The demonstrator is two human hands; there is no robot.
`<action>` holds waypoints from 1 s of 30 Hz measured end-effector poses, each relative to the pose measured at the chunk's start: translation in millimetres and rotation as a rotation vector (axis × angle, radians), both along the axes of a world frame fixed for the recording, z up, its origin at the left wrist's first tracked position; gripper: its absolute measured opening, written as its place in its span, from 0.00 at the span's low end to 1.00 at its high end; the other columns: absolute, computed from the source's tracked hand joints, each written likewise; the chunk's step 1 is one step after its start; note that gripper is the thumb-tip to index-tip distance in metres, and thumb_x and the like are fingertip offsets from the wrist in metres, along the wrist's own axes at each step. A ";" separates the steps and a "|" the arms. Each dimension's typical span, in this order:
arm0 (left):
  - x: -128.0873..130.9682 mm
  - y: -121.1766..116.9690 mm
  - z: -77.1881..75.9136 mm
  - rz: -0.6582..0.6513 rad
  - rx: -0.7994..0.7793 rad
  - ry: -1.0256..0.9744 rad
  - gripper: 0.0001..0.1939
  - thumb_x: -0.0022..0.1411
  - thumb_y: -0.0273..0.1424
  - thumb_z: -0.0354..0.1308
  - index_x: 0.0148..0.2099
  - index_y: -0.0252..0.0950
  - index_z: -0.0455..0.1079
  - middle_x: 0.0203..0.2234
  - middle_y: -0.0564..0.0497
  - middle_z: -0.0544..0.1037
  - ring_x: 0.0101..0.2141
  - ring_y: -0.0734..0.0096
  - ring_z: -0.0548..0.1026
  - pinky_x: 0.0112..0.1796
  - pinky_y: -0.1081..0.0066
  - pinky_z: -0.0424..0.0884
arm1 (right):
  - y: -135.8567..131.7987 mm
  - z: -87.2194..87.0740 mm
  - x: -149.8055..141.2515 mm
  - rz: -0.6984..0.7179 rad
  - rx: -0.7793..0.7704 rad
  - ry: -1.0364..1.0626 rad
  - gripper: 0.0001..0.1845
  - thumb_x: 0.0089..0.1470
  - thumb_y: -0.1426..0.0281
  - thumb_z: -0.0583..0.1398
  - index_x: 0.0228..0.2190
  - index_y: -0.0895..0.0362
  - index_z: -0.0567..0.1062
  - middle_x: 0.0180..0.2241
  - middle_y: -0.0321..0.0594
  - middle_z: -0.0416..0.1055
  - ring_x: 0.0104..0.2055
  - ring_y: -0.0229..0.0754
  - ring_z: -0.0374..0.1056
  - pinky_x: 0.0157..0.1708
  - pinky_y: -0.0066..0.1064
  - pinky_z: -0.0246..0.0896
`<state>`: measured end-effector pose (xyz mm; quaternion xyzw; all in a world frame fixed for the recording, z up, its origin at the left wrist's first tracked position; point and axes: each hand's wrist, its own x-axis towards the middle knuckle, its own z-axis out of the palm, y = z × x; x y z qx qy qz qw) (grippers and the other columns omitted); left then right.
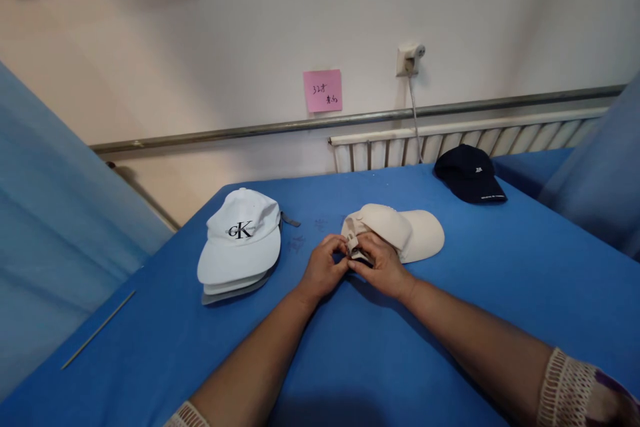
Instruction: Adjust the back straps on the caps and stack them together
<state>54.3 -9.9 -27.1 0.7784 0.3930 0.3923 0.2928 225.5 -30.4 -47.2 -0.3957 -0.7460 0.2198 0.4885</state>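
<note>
A beige baseball cap [385,223] lies on its side on the blue-covered table, its brim pointing right. Both my hands are at its back strap [353,243], close together at the cap's left end. My left hand [324,267] pinches the strap end between thumb and fingers. The fingers of my right hand [383,267] are closed on the strap beside the buckle; part of it is hidden behind them. To the left sits a stack of caps, topped by a white cap [245,233] with black letters. A dark navy cap [470,173] rests at the back right.
A thin stick [99,330] lies near the left edge of the blue table cover [320,360]. Blue curtains [55,213] hang at both sides. Behind the table are a metal rail [250,131], a radiator [390,150], a plugged-in cord [414,100] and a pink note [323,91].
</note>
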 end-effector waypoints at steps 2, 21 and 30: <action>-0.3 -0.1 -0.3 -0.014 -0.006 0.026 0.04 0.51 0.25 0.60 0.29 0.37 0.68 0.37 0.48 0.73 0.40 0.64 0.71 0.44 0.67 0.65 | -1.7 1.6 -0.9 0.012 0.010 -0.004 0.12 0.50 0.73 0.62 0.39 0.53 0.74 0.38 0.41 0.69 0.42 0.44 0.67 0.45 0.37 0.63; -29.1 14.8 19.6 0.400 -0.224 0.291 0.26 0.62 0.49 0.46 0.23 0.35 0.68 0.18 0.49 0.73 0.25 0.64 0.72 0.31 0.68 0.64 | -18.9 13.0 -3.5 0.040 0.231 -0.093 0.15 0.55 0.71 0.60 0.45 0.55 0.69 0.42 0.47 0.69 0.45 0.48 0.66 0.47 0.43 0.64; -6.6 -5.0 5.0 0.031 -0.643 -0.207 0.30 0.45 0.38 0.69 0.49 0.34 0.65 0.24 0.53 0.74 0.25 0.69 0.73 0.28 0.71 0.69 | -15.0 24.5 24.4 -0.133 0.370 -0.014 0.16 0.56 0.75 0.55 0.47 0.55 0.68 0.44 0.47 0.69 0.49 0.47 0.66 0.49 0.42 0.63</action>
